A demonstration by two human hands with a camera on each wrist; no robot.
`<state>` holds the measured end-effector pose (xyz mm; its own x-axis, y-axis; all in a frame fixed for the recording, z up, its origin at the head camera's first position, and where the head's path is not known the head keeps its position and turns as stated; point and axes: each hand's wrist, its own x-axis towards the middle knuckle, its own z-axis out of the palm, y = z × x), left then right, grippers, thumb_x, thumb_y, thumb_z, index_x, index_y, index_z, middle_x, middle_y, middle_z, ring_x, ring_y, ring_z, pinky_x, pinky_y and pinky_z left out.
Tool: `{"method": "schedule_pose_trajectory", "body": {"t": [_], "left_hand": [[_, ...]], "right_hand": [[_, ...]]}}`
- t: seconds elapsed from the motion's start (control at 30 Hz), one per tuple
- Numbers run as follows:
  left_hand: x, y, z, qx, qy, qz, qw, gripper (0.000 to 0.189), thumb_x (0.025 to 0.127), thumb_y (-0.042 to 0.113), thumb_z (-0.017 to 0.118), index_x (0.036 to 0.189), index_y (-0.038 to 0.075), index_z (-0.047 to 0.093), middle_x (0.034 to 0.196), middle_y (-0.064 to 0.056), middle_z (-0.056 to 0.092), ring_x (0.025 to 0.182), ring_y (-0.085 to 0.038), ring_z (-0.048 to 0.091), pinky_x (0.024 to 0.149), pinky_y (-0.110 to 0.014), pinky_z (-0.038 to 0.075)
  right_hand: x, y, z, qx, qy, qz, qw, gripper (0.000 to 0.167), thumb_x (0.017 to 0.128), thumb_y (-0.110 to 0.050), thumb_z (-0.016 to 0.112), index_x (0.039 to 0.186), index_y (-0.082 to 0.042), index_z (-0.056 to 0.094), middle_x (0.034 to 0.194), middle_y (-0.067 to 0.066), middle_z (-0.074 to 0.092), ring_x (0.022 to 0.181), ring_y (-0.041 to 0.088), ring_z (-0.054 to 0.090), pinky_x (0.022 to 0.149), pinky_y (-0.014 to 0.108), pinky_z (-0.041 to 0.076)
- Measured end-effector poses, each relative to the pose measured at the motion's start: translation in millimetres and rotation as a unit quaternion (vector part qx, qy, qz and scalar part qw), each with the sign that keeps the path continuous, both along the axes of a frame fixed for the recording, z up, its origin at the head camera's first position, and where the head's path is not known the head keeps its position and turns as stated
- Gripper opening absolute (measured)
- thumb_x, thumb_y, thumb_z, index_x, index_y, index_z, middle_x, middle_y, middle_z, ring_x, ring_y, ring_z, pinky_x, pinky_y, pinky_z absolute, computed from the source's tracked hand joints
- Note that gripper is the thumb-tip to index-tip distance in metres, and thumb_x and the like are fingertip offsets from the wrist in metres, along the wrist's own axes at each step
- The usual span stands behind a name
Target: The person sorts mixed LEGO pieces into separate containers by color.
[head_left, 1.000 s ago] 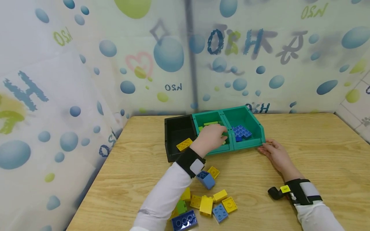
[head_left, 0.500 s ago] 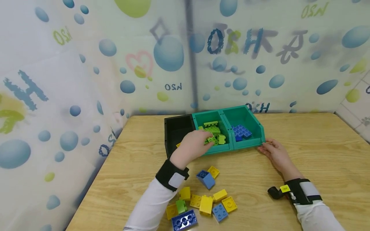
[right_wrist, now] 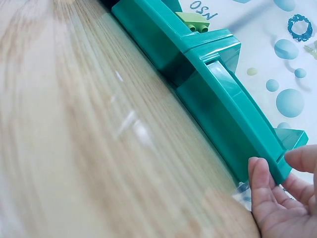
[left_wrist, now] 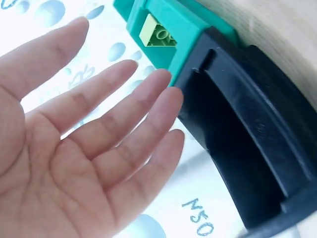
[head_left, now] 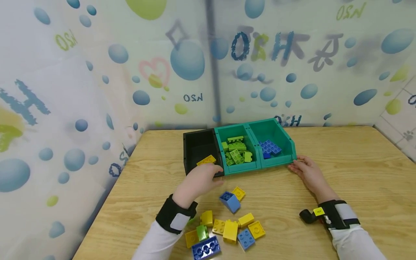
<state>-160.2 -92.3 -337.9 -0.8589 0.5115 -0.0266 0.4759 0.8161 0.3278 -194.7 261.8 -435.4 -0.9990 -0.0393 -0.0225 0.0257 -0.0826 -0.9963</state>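
My left hand (head_left: 199, 180) hovers in front of the black bin (head_left: 198, 142). In the left wrist view its fingers (left_wrist: 114, 111) are spread and loosely straight, with nothing in them. A yellow brick (head_left: 206, 160) lies in the black bin, partly behind that hand. My right hand (head_left: 308, 177) holds the front right corner of the right-hand green bin (right_wrist: 218, 114), thumb and fingers on either side of the corner. Blue bricks (head_left: 270, 147) lie in this bin. Several lime-green bricks (head_left: 236, 146) fill the floor of the middle green bin (head_left: 241, 167).
Loose bricks lie on the wooden table (head_left: 276, 224) nearer me: a yellow brick (head_left: 230, 231), a light blue brick (head_left: 246, 239), a dark blue brick (head_left: 206, 248), a green brick (head_left: 202, 233) and others. A patterned curtain (head_left: 292, 72) hangs behind the bins.
My left hand has drawn back from over the middle green bin, moving left and toward me, to in front of the black bin. The right hand has stayed at the bin's corner.
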Motion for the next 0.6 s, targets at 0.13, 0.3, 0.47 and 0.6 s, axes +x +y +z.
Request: {"method": "schedule_pose_trajectory", "body": {"t": [0.13, 0.3, 0.47, 0.6], "left_hand": [[5.4, -8.2, -4.1, -0.006, -0.03, 0.008, 0.9995, 0.037, 0.088, 0.024, 0.067, 0.12, 0.006, 0.063, 0.116, -0.009, 0.067, 0.104, -0.023, 0.062, 0.09, -0.038, 0.052], [9.4, -16.3, -12.5, -0.011, -0.064, 0.021, 0.9977, 0.04, 0.088, 0.028, 0.067, 0.122, 0.007, 0.062, 0.119, -0.009, 0.065, 0.11, -0.024, 0.06, 0.094, -0.04, 0.05], [13.2, -22.6, -21.0, -0.022, -0.08, 0.047, 0.9955, 0.044, 0.086, 0.032, 0.069, 0.122, 0.007, 0.062, 0.118, -0.01, 0.064, 0.109, -0.026, 0.059, 0.094, -0.042, 0.049], [16.9, -26.8, -23.5, -0.036, -0.084, 0.052, 0.9945, 0.045, 0.085, 0.032, 0.07, 0.121, 0.006, 0.062, 0.116, -0.011, 0.064, 0.105, -0.026, 0.06, 0.091, -0.043, 0.051]], "right_hand": [[-0.7, 0, -0.9, -0.012, 0.004, 0.003, 0.9999, 0.031, 0.101, -0.015, 0.041, 0.123, 0.006, 0.034, 0.089, -0.012, 0.06, 0.086, -0.003, 0.062, 0.078, 0.011, 0.051], [-0.3, 1, -1.9, -0.01, 0.004, 0.006, 0.9999, 0.03, 0.101, -0.015, 0.041, 0.122, 0.005, 0.034, 0.089, -0.012, 0.06, 0.086, -0.003, 0.062, 0.078, 0.011, 0.051], [0.1, 0, -2.3, -0.005, 0.002, 0.008, 1.0, 0.032, 0.101, -0.015, 0.041, 0.123, 0.007, 0.033, 0.089, -0.011, 0.06, 0.085, -0.002, 0.062, 0.078, 0.012, 0.051], [-0.5, 0, -1.9, -0.005, 0.004, 0.007, 1.0, 0.034, 0.101, -0.015, 0.041, 0.124, 0.008, 0.032, 0.09, -0.011, 0.059, 0.086, -0.003, 0.062, 0.078, 0.012, 0.051]]}}
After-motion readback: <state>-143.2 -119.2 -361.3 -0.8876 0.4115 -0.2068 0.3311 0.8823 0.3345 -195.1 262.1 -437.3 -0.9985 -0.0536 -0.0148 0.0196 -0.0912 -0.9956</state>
